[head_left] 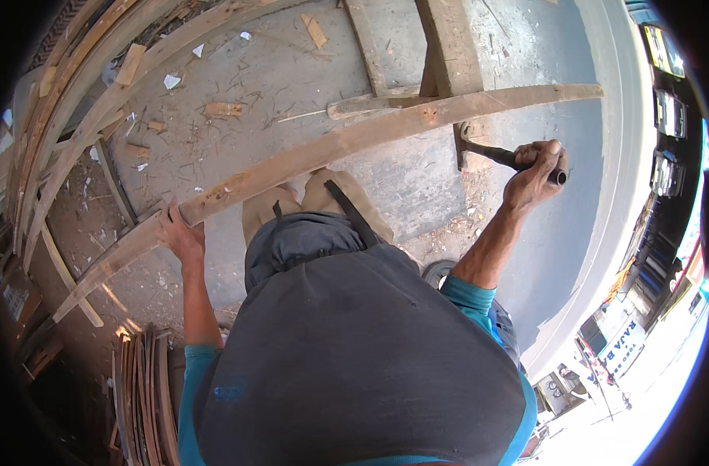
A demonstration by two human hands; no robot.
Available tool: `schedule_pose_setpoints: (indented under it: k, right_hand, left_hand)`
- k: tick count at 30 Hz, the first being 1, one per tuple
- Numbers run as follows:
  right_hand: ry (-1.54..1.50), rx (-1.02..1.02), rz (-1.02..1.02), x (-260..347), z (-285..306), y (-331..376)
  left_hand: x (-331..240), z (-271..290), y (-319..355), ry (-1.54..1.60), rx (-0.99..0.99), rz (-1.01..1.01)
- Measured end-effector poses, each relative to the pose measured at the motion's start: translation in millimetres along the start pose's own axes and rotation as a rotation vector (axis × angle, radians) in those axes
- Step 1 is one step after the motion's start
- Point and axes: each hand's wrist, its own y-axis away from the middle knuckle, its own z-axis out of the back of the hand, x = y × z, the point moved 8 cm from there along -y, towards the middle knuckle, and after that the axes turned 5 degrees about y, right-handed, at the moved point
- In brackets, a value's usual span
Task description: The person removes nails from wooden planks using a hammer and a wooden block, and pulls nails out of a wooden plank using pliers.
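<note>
A long wooden plank (323, 154) runs slantwise across the view, from the lower left to the upper right. My left hand (183, 233) is closed around it towards its left end, with the thumb over the near edge. To the right, my right hand (534, 169) grips a hammer (492, 153) by its dark handle, whose end sticks out past the fist. The hammer's head lies close to the plank's near edge; whether it touches I cannot tell. Beneath the plank stands a thick wooden beam (452, 46), next to a narrower wooden piece (364, 46).
Long boards (63, 116) lean together at the far left, and a stack of thin strips (143, 388) stands at the lower left. Wood offcuts (224, 109) and shavings litter the concrete floor (277, 70). Parked vehicles (668, 113) line the street at the right.
</note>
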Motion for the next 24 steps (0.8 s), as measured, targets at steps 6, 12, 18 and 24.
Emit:
schedule_pose_setpoints:
  k: [6, 12, 18, 24]
  right_hand:
    - [-0.017, 0.143, -0.047, 32.8, -15.4, 30.5]
    - [-0.305, 0.229, -0.002, 116.3, -30.7, 62.3]
    - [-0.526, 0.374, 0.145, 161.5, -78.1, 106.6]
    - [-0.342, 0.368, 0.052, 135.4, -121.3, 118.9]
  left_hand:
    - [2.5, 24.5, 24.5, 0.211, -0.106, -0.196]
    - [83.2, 0.5, 64.8, 0.690, -0.329, 0.248]
    - [83.2, -38.5, 95.4, 0.942, -0.119, 0.318]
    - [92.7, -82.3, 80.0, 1.541, -0.040, 0.627]
